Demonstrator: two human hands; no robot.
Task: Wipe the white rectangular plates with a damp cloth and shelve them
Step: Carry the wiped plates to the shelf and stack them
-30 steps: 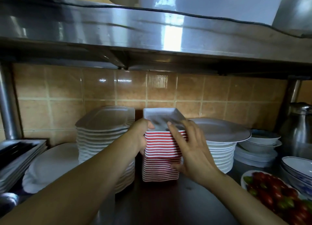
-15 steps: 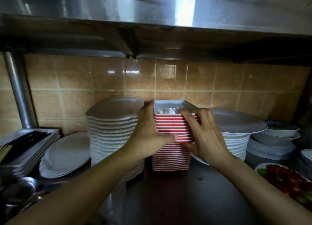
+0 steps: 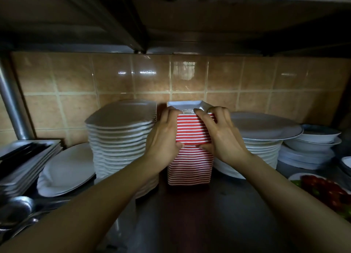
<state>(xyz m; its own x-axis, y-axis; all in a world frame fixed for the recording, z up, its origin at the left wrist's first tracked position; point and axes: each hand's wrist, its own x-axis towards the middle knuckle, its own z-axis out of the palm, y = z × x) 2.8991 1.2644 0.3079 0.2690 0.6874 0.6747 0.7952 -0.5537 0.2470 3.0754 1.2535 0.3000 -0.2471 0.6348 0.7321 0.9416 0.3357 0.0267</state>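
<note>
A tall stack of red-and-white striped square dishes [image 3: 190, 163] stands on the steel shelf against the tiled wall. My left hand [image 3: 163, 136] and my right hand [image 3: 220, 136] grip the upper part of the stack [image 3: 191, 129] from both sides, thumbs underneath that part and fingertips over the white rim of the top dish [image 3: 188, 105]. A stack of white rectangular plates [image 3: 121, 136] stands just left of it. No cloth is in view.
Round white plates [image 3: 264, 131] are stacked to the right, with bowls [image 3: 319, 136] beyond. An oval plate [image 3: 64, 171] and flat trays [image 3: 24, 161] lie at the left, ladles [image 3: 17, 211] below them. A plate of red and green vegetables [image 3: 326, 190] sits at the right. A shelf hangs low overhead.
Both hands went from setting the top dish down to clasping the upper part of the striped stack at its sides. The camera has moved closer and lower.
</note>
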